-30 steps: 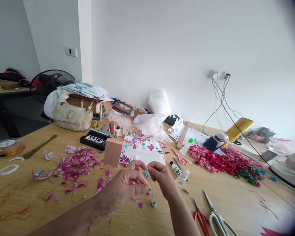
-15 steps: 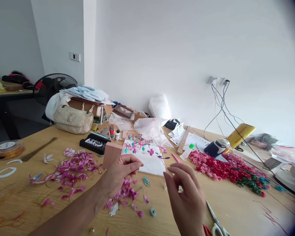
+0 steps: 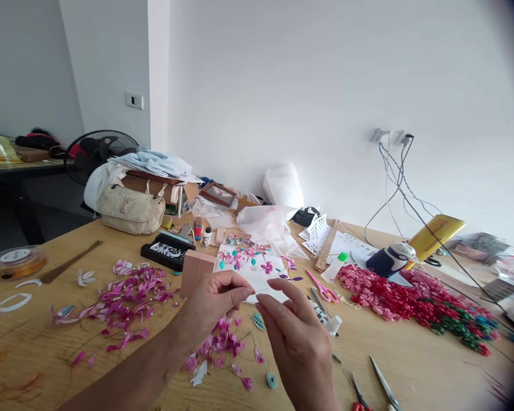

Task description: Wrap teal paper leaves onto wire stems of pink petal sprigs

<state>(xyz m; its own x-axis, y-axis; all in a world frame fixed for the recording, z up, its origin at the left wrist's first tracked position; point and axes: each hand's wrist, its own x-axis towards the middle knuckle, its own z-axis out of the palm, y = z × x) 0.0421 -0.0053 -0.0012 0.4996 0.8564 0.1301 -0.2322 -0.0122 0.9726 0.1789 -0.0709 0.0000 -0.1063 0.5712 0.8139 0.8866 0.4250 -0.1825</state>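
My left hand is closed in a pinch, with a thin, barely visible strand at its fingertips; whether it is thread or wire I cannot tell. Just to the right, my right hand has its thumb and forefinger apart, close to that strand. Behind both hands a white sheet with pink blossoms and teal leaves leans by a wooden block. Loose magenta petals lie below my left hand, some on thin stems. Small teal coils lie between my wrists.
A larger heap of magenta petals lies left, near a black tray. To the right are pink scissors, a green-capped bottle, red flower strands and open scissors. A wire spool sits far left.
My right hand has moved left, nearer to my left hand, uncovering the pink scissors and small white bottles. My left hand keeps its pinch. The view has shifted slightly.
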